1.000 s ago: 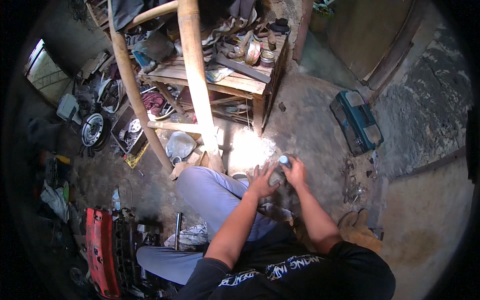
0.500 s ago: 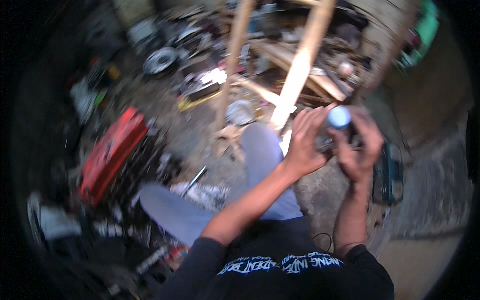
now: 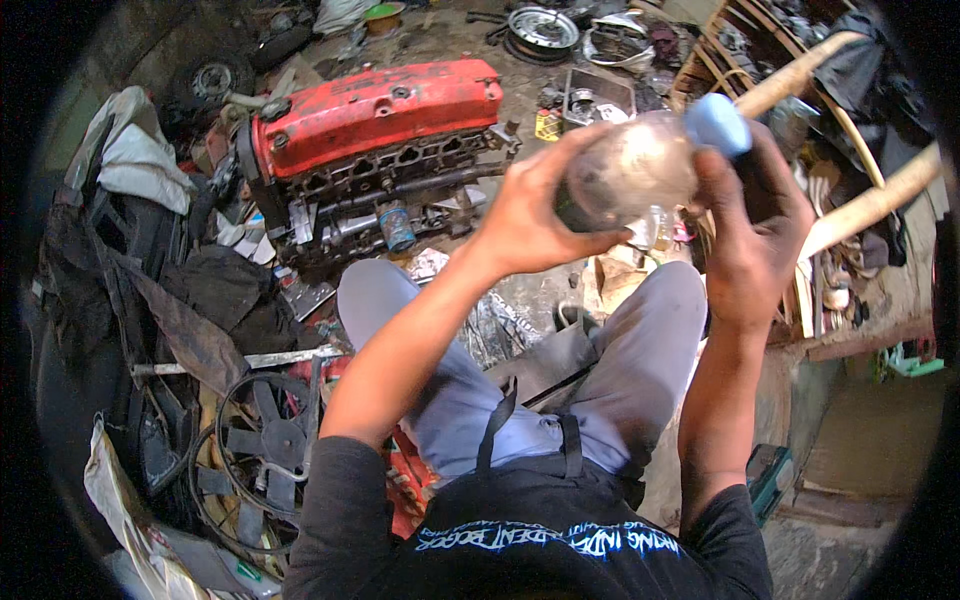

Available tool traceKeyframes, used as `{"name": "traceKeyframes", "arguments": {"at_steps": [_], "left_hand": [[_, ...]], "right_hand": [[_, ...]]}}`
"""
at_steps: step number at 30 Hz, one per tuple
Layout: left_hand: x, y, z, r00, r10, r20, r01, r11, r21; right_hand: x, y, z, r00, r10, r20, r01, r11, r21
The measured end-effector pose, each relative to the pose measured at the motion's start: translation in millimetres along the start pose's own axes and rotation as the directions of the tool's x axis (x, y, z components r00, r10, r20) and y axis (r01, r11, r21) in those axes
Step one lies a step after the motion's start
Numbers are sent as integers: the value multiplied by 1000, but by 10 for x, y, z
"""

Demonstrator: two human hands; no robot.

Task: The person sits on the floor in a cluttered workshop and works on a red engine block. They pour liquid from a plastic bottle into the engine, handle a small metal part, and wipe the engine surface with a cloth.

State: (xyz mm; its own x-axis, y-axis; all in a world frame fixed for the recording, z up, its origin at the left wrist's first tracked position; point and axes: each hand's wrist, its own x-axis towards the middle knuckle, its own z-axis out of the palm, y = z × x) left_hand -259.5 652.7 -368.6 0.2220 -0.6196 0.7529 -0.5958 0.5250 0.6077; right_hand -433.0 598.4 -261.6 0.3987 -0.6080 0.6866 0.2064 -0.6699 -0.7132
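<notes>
Both hands are raised in front of my chest around a dirty, see-through bottle (image 3: 640,165) with a light blue cap (image 3: 718,125). My left hand (image 3: 530,205) is wrapped round the body of the bottle, its thumb underneath. At the cap end, my right hand (image 3: 750,215) is closed, with thumb and fingers on the blue cap. The bottle lies tilted on its side, its cap to the right. Whether the cap sits tight on the neck, I cannot tell. Beyond my left hand is an engine with a red valve cover (image 3: 380,110).
A small can (image 3: 396,228) stands by the engine. A wheel rim (image 3: 541,35) lies at the back. Wooden poles (image 3: 870,210) slant across the right. At lower left are a fan (image 3: 275,435) and dark cloth (image 3: 215,290); a green case (image 3: 768,480) stands at lower right.
The view has swung, so the engine now shows near the top middle. The bottle has come from cap-up toward me to lying sideways, with both hands still on it.
</notes>
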Motion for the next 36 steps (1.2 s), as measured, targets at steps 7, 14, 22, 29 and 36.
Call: {"name": "traceKeyframes", "arguments": {"at_steps": [7, 14, 22, 29, 36], "left_hand": [[-631, -763, -433, 903, -387, -185, 393, 919, -3], [-1405, -1341, -294, 701, -693, -166, 695, 717, -57], [-2293, -1418, -111, 435, -896, -90, 886, 443, -136], [-2539, -1448, -308, 576, -815, -65, 818, 574, 47], [-2260, -1594, -463, 665, -744, -61, 744, 654, 141]], "right_hand": [[341, 1008, 959, 912, -27, 410, 139, 960, -244], [52, 2144, 1502, 753, 145, 642, -20, 980, -199], [-460, 2459, 1675, 342, 287, 895, 74, 941, -330], [-518, 2395, 1723, 260, 255, 931, 109, 951, -291], [-367, 2494, 1633, 305, 113, 946, 94, 984, -148]]}}
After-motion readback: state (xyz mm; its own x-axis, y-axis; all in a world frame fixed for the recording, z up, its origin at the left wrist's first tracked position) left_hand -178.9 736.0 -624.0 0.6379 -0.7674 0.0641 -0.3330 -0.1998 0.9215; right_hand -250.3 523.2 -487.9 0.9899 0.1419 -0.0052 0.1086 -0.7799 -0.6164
